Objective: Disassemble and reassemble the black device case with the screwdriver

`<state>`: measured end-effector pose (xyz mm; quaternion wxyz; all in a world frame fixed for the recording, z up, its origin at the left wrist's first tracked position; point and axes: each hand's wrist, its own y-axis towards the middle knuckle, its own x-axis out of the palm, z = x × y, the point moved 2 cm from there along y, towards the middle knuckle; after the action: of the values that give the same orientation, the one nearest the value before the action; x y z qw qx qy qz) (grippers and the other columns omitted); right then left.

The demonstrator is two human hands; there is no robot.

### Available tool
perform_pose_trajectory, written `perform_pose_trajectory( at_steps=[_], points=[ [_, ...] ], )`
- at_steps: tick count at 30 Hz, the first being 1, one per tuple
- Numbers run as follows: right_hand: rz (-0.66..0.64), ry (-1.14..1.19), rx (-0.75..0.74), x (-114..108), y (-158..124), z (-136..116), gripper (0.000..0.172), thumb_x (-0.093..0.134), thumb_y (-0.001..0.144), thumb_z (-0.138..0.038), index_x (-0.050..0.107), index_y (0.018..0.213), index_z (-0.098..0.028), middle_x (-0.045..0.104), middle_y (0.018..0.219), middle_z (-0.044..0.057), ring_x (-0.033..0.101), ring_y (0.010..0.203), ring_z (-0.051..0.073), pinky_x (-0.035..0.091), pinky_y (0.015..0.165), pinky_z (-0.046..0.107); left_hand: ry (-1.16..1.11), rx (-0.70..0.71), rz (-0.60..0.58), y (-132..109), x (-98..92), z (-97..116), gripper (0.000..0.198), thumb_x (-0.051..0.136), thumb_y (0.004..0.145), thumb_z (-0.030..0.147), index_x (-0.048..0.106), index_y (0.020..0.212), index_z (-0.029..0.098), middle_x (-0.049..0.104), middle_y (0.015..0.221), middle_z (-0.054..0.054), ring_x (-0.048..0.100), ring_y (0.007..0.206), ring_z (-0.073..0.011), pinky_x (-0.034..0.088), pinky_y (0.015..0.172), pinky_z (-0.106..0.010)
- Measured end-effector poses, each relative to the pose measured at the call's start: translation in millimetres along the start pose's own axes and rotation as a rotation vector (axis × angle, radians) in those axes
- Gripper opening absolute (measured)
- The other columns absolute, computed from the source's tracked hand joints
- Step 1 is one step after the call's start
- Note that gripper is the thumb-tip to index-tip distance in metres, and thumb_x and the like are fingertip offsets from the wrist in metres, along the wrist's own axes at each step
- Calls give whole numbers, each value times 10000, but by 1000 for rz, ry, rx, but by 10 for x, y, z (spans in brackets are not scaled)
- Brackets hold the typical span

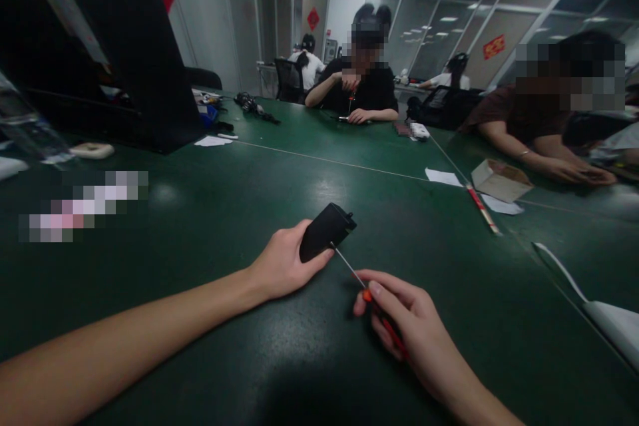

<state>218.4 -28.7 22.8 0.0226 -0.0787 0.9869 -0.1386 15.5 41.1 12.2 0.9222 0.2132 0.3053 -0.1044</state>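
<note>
My left hand (282, 265) is wrapped around a small black device (325, 231) that rests on the green table (210, 213) in front of me. My right hand (404, 319) pinches a thin screwdriver (349, 267) with a red-orange handle. Its metal shaft points up and left, and the tip touches the near side of the black device.
A dark laptop (124, 60) stands at the far left. A small cardboard box (499, 180), a red stick (482, 208) and paper slips (443, 177) lie to the right. White paper (614, 323) sits at the right edge. Other people sit across and to the right.
</note>
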Motion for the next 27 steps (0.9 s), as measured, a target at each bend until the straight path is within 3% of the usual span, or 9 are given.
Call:
perform_pose_trajectory(
  at_steps=[5,9,14,17,22,27],
  points=[
    [-23,-13,-62,-37,32,13,428,695,820,-476,669,1098,-151,650,781,26,446,436,43,329,378,175,7,-5,5,4,1,-2,298,598,873,434,597,1003,166,594,779,-4,515,640,-136,375,580,-259],
    [-12,-21,-36,-51,63,74,460,751,777,-472,653,1123,-185,601,795,-8,426,394,25,299,339,166,6,-6,3,-1,1,-9,301,602,870,436,593,1001,165,593,777,-4,517,641,-136,375,580,-260],
    [-61,122,-8,-34,55,69,373,648,870,-456,663,1067,-139,660,759,35,416,405,31,276,367,168,8,-15,1,1,-3,-17,310,604,866,453,587,982,165,576,753,5,498,620,-130,360,563,-252],
    [-68,138,-21,-41,59,48,348,680,853,-423,674,1045,-132,673,763,47,432,437,36,302,395,168,5,-27,9,5,-16,-14,302,598,869,453,584,961,165,585,765,-1,506,634,-134,364,574,-254],
    [-8,105,-9,-64,76,55,440,786,760,-423,658,1110,-188,639,836,10,380,399,5,206,347,150,4,-41,5,6,-31,8,293,598,870,443,584,953,162,594,772,-5,519,649,-139,370,587,-258],
    [-85,216,65,-16,65,26,394,669,852,-476,677,1026,-122,661,750,52,351,416,23,176,340,148,-37,-18,21,8,-34,18,298,613,862,435,610,985,163,585,748,5,504,622,-131,370,566,-245]
  ],
)
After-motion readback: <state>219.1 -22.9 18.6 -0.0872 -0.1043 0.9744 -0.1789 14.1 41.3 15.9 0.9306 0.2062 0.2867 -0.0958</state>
